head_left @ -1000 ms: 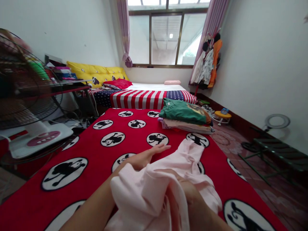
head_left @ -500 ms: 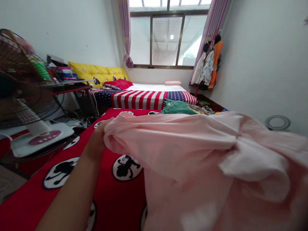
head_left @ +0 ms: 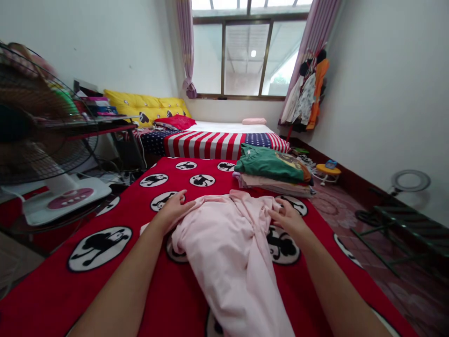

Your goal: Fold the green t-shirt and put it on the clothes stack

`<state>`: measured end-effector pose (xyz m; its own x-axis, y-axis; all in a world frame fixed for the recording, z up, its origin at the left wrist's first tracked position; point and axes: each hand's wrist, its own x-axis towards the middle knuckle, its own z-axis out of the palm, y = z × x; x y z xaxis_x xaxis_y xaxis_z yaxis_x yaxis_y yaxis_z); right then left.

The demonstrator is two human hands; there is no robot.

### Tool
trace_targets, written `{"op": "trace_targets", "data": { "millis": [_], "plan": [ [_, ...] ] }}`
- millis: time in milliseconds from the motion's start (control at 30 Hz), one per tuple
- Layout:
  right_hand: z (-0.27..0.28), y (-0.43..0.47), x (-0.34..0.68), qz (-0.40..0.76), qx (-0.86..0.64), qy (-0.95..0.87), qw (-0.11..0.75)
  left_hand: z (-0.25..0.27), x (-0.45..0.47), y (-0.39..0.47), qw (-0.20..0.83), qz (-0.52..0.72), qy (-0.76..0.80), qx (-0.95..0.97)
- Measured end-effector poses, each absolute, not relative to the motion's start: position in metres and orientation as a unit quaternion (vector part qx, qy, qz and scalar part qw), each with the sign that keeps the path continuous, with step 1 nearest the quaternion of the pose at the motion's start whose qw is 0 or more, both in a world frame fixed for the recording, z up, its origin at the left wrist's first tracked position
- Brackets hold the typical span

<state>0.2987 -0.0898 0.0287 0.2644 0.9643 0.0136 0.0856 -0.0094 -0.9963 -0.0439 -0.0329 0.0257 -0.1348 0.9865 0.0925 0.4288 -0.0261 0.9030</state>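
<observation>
A pale pink garment (head_left: 224, 252), probably a shirt, lies rumpled on the red blanket (head_left: 168, 299) with its near end running out of the bottom of the view. At its upper left edge is my left hand (head_left: 173, 210), fingers stretched and apart, the thumb side touching the cloth. My right hand (head_left: 290, 219) is by the upper right edge, its fingers spread and the fingertips against the fabric. Neither hand visibly grips it. Beyond the right hand sits a stack of folded clothes, a green shirt (head_left: 266, 164) on top.
On the left stands a white fan (head_left: 66, 196) beside a cluttered desk (head_left: 105, 122). Another bed with a striped cover (head_left: 203, 145) is under the window. To the right are a yellow stool (head_left: 328, 169), a dark green rack (head_left: 414, 229) and a ring light (head_left: 410, 180).
The pink garment, held up and spread across the view before, is now down on the blanket. My left hand has let go of its edge, and my right hand has come into view.
</observation>
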Motion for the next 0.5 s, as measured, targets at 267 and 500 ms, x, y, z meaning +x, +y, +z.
{"op": "trace_targets", "data": {
  "millis": [267,500],
  "plan": [
    [0.049,-0.100,0.299,0.079,-0.755,-0.603,0.244,0.028,-0.045,-0.030,0.197,0.240,0.583,0.751],
    [0.035,-0.110,0.261,0.110,-0.702,-0.695,0.113,0.046,-0.052,-0.040,0.352,0.151,0.558,0.736]
  ]
}}
